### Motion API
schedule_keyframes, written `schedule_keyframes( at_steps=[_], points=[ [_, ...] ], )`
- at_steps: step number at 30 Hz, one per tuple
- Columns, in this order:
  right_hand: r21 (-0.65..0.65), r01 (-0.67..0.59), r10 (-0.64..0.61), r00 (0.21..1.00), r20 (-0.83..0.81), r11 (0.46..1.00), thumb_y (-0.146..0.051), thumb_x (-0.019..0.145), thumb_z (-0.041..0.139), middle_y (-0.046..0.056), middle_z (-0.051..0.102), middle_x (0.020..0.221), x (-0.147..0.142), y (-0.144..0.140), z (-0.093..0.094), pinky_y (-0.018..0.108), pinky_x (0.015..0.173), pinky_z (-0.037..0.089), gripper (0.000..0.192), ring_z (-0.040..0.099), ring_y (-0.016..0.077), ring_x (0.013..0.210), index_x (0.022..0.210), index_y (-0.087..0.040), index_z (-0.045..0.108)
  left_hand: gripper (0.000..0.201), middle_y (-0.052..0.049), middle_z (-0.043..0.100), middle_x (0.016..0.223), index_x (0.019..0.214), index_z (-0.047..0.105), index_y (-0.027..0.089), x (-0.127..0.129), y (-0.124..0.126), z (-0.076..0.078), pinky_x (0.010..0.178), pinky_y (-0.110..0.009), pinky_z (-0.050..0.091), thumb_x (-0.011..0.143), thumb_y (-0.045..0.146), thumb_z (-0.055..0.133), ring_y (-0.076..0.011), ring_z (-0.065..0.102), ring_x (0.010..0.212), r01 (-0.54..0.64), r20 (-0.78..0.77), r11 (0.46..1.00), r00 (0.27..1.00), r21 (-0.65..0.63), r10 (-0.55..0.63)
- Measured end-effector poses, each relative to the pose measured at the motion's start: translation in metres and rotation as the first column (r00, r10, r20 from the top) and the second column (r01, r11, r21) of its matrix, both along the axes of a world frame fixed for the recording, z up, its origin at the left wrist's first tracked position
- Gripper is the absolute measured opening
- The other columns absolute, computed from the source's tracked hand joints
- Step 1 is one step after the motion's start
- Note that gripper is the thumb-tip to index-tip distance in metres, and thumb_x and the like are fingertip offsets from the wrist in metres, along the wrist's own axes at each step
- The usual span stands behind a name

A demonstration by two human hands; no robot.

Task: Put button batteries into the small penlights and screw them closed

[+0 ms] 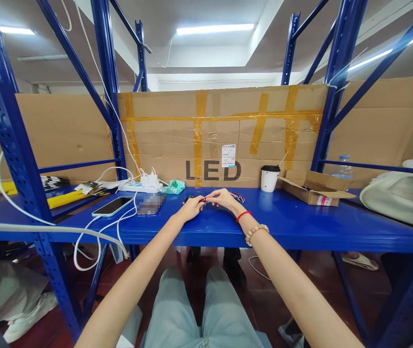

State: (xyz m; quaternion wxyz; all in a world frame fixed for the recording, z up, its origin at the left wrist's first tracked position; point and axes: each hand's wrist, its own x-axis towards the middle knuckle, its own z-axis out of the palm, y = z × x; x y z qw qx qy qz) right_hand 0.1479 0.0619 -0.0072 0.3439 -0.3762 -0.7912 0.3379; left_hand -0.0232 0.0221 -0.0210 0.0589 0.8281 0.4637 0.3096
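My left hand (191, 209) and my right hand (221, 197) meet above the blue tabletop (213, 231), fingers closed in a pinch. Between the fingertips is a small dark thing (205, 201), too small to name. Behind my left hand lie some small coloured pieces (187, 198), partly hidden by it. Just beyond my right hand rests a small red and blue item (238, 197), its kind unclear.
To the left lie a charging phone (112, 207), a blurred flat item (151, 204), a power strip (139, 186) with cables, and a green packet (174, 186). On the right stand a paper cup (269, 180) and an open cardboard box (313, 191). Blue posts (106, 82) flank the cardboard wall (163, 140).
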Motion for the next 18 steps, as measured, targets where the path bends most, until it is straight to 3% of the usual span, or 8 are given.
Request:
schedule_keyframes(
  at_steps=[18],
  points=[
    [-0.096, 0.034, -0.026, 0.996, 0.081, 0.995, -0.031, 0.087, 0.053, 0.005, 0.06, 0.1, 0.0021, -0.0012, 0.0008, 0.032, 0.069, 0.052, 0.024, 0.06, 0.0152, 0.082, 0.104, -0.013, 0.057, 0.021, -0.006, 0.062, 0.098, 0.104, 0.057, 0.013, 0.0012, -0.0057, 0.0047, 0.072, -0.035, 0.052, 0.09, 0.028, 0.05, -0.0156, 0.061, 0.081, 0.021, -0.047, 1.0, 0.999, 0.022, -0.02]
  ],
)
